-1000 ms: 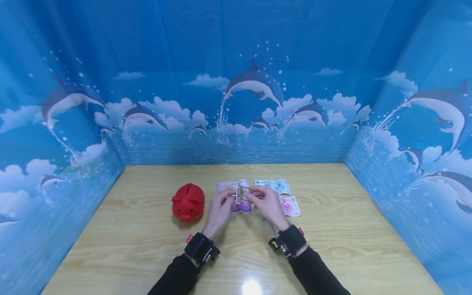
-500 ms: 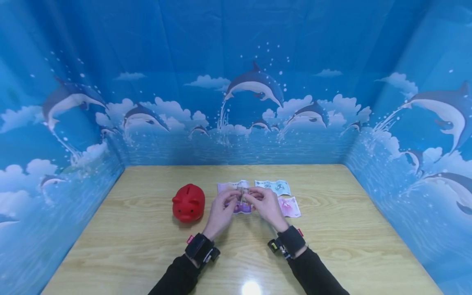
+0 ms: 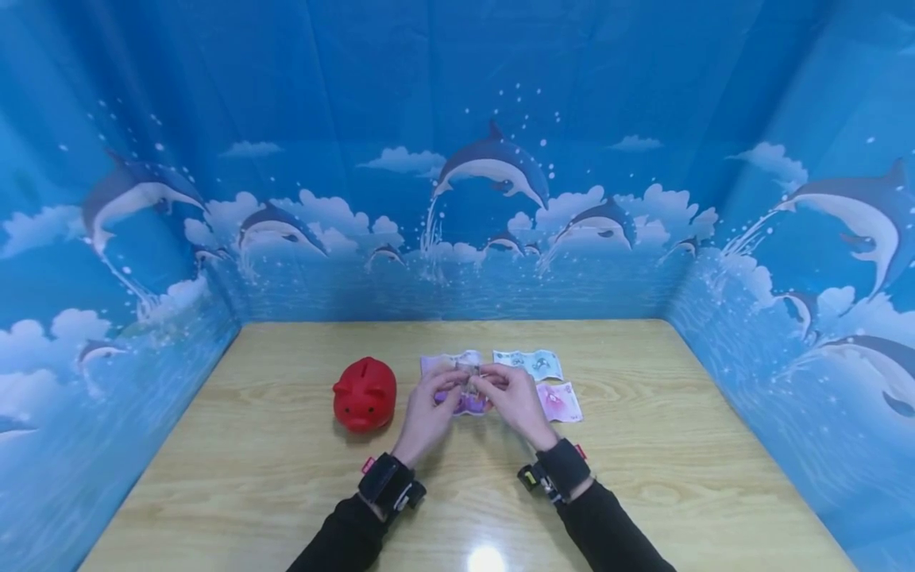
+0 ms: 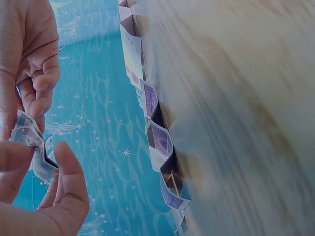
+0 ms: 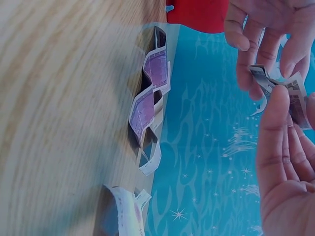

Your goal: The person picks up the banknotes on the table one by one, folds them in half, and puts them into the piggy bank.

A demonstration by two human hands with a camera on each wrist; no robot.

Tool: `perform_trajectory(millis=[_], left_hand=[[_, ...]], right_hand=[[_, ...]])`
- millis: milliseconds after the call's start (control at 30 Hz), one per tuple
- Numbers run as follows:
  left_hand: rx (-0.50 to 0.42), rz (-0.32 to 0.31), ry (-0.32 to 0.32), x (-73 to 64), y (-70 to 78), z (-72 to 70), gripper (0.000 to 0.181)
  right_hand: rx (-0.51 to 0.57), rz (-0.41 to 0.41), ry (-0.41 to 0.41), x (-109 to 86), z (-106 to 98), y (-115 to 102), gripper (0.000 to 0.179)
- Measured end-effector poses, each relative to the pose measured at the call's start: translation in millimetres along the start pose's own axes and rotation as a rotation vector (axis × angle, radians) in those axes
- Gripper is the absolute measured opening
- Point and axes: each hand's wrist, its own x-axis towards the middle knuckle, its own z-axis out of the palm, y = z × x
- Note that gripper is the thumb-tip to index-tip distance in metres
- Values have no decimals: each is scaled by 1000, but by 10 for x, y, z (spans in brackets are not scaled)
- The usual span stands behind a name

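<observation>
Above the middle of the table, a small folded brownish-grey banknote [image 5: 297,101] is held between both hands. My left hand [image 3: 427,413] pinches it from the left, thumb and fingers bent round its edge. From the right, my right hand [image 3: 516,403] pinches it between thumb and fingers. Just below the hands lies a creased purple banknote [image 3: 472,407], partly hidden by them, with a pale lilac banknote [image 3: 436,362] behind it. In both wrist views the held note shows creases and stands well off the tabletop.
A red piggy bank [image 3: 364,395] with a slot on top stands left of my left hand. To the right lie a pale blue-green banknote [image 3: 539,365] and a pink banknote [image 3: 561,402], both wavy. A blue dolphin-print curtain [image 3: 457,278] borders the wooden table [image 3: 643,477].
Both hands have drawn slightly closer together around the small banknote, which now shows less between the fingers. The piggy bank and the notes on the table have stayed put.
</observation>
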Motion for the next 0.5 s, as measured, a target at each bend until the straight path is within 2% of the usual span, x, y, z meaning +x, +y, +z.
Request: perform_trajectory(millis=[200,500], left_hand=[[29,38,-1,6,-18,3,27],[68,39,5,-6,23,-3,26]], right_hand=[[-7,-12,-16,7,0,10,28],[-24,36,-24,-13,3,-70,26]])
